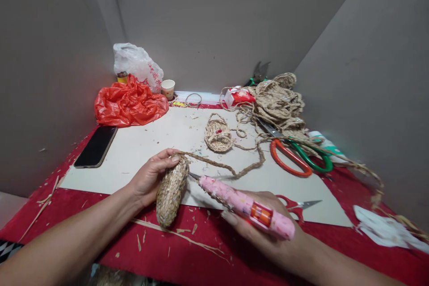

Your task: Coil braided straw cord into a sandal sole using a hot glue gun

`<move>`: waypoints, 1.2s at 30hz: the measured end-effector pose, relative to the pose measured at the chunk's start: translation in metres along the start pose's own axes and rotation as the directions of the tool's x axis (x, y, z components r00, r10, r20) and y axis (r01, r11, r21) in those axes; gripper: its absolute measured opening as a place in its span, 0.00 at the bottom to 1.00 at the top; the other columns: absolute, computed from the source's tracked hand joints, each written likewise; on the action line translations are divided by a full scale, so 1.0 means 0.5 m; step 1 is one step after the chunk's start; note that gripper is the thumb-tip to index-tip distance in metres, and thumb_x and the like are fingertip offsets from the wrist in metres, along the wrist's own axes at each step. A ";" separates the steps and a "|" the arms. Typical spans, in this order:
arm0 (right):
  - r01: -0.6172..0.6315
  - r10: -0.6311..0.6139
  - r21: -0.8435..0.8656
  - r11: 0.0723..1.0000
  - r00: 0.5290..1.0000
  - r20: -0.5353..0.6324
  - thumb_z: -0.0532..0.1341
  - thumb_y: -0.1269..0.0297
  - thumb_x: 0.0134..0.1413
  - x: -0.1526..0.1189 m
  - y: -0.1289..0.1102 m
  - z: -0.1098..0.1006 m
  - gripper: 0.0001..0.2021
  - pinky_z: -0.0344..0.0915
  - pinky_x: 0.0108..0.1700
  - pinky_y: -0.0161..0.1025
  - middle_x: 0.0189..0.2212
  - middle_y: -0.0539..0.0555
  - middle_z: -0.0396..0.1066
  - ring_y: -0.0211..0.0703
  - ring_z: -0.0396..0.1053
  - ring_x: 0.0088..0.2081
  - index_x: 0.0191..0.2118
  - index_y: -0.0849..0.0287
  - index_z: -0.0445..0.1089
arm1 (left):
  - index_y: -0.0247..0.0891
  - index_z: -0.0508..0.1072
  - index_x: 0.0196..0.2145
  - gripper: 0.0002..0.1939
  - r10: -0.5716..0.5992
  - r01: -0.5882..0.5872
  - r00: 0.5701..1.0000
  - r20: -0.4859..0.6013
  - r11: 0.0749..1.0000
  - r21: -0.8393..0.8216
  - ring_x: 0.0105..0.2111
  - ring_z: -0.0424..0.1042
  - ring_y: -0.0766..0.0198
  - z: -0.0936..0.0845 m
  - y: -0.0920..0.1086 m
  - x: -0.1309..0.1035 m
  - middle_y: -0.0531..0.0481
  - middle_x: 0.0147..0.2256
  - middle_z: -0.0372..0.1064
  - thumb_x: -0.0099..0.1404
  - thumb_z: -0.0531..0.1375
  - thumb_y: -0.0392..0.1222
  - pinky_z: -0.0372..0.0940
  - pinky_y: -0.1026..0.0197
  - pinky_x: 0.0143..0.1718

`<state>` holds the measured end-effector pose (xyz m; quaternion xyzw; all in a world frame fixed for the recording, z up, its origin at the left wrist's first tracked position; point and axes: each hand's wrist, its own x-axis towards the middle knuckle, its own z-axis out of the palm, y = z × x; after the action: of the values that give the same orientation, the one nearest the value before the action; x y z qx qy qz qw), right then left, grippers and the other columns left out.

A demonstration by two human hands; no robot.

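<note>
My left hand (152, 174) is closed on the upper end of a long oval woven straw piece (171, 196), shaped like a small slipper sole and tilted upright. From its top a braided straw cord (211, 161) runs off to the right, partly over the white board. In my right hand (261, 228) is a pink hot glue gun (231, 194), its metal nozzle pointing left, close to the woven piece's right edge. Whether the nozzle touches it I cannot tell. Beyond them, a small woven straw slipper (218, 134) with a red spot lies on the board.
Large scissors (291, 157) and small red-handled scissors (296, 209) lie right, near a heap of braided cord (279, 98). A phone (95, 146), a red plastic bag (129, 105) and a paper cup (168, 89) are left. Grey walls enclose the white board (134, 143).
</note>
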<state>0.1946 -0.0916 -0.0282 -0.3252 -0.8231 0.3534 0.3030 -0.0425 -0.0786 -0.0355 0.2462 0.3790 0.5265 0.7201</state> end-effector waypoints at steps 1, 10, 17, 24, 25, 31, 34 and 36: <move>-0.004 0.004 -0.002 1.000 1.000 -0.002 0.59 0.63 0.56 0.000 0.000 0.000 0.08 0.75 0.31 0.37 0.27 0.54 0.77 0.50 0.77 0.32 0.34 0.53 0.76 | 0.34 0.75 0.33 0.10 -0.001 0.001 1.000 0.002 1.000 -0.002 0.26 0.71 0.67 0.001 0.000 -0.001 0.49 0.28 0.74 0.51 0.68 0.34 0.63 0.64 0.32; 0.016 -0.017 -0.035 0.999 0.999 -0.027 0.59 0.65 0.59 -0.003 0.003 0.000 0.08 0.74 0.34 0.35 0.28 0.54 0.77 0.48 0.77 0.34 0.34 0.56 0.76 | 0.34 0.75 0.33 0.10 -0.014 0.013 1.000 0.022 1.000 0.021 0.27 0.72 0.67 0.001 -0.002 0.000 0.49 0.29 0.75 0.51 0.69 0.34 0.65 0.65 0.32; 0.125 -0.125 0.007 0.992 0.990 -0.067 0.58 0.62 0.62 0.004 0.013 0.000 0.10 0.71 0.28 0.31 0.23 0.53 0.74 0.43 0.75 0.29 0.32 0.57 0.74 | 0.34 0.75 0.33 0.11 -0.032 0.030 0.999 0.030 0.997 0.065 0.27 0.73 0.66 0.003 -0.004 -0.001 0.48 0.29 0.75 0.51 0.69 0.35 0.65 0.65 0.32; 0.108 -0.108 -0.003 0.994 0.993 -0.050 0.57 0.65 0.60 0.006 0.019 -0.002 0.08 0.66 0.21 0.35 0.19 0.51 0.69 0.42 0.69 0.21 0.32 0.55 0.72 | 0.34 0.75 0.34 0.10 -0.048 0.045 0.998 0.040 0.996 0.075 0.24 0.72 0.68 0.005 -0.003 -0.004 0.50 0.27 0.75 0.52 0.68 0.35 0.65 0.67 0.29; 0.103 -0.103 -0.002 0.995 0.994 -0.046 0.57 0.65 0.60 0.006 0.019 -0.002 0.08 0.65 0.21 0.35 0.18 0.51 0.68 0.42 0.68 0.20 0.32 0.55 0.72 | 0.34 0.75 0.34 0.10 -0.053 0.049 0.997 0.048 0.996 0.078 0.24 0.72 0.68 0.005 -0.003 -0.005 0.50 0.27 0.75 0.52 0.68 0.34 0.65 0.67 0.29; 0.110 -0.110 -0.034 0.993 0.994 -0.023 0.56 0.65 0.60 0.011 0.011 -0.007 0.10 0.61 0.20 0.35 0.16 0.49 0.64 0.40 0.63 0.18 0.27 0.56 0.68 | 0.34 0.76 0.35 0.10 -0.068 0.057 0.992 0.106 0.993 0.104 0.24 0.73 0.67 -0.001 -0.009 -0.007 0.49 0.28 0.76 0.53 0.68 0.35 0.66 0.67 0.28; 0.181 -0.180 -0.086 0.980 0.984 0.019 0.55 0.65 0.60 0.005 0.016 -0.008 0.12 0.60 0.22 0.36 0.16 0.49 0.63 0.38 0.61 0.18 0.25 0.55 0.63 | 0.35 0.75 0.35 0.10 -0.015 0.006 0.997 0.073 0.993 0.121 0.24 0.73 0.67 -0.004 -0.003 -0.004 0.50 0.27 0.76 0.53 0.68 0.36 0.66 0.66 0.28; 0.218 -0.210 -0.153 0.964 0.975 0.066 0.55 0.64 0.59 -0.002 0.024 -0.004 0.11 0.58 0.23 0.35 0.17 0.49 0.63 0.37 0.60 0.18 0.24 0.55 0.60 | 0.36 0.75 0.34 0.10 0.061 -0.066 0.998 0.035 0.988 0.143 0.23 0.72 0.67 -0.005 0.006 -0.004 0.51 0.26 0.75 0.53 0.68 0.37 0.66 0.66 0.27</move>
<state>0.2004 -0.0852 -0.0365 -0.2486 -0.8862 0.2597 0.2922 -0.0466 -0.0796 -0.0342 0.3173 0.3969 0.5168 0.6890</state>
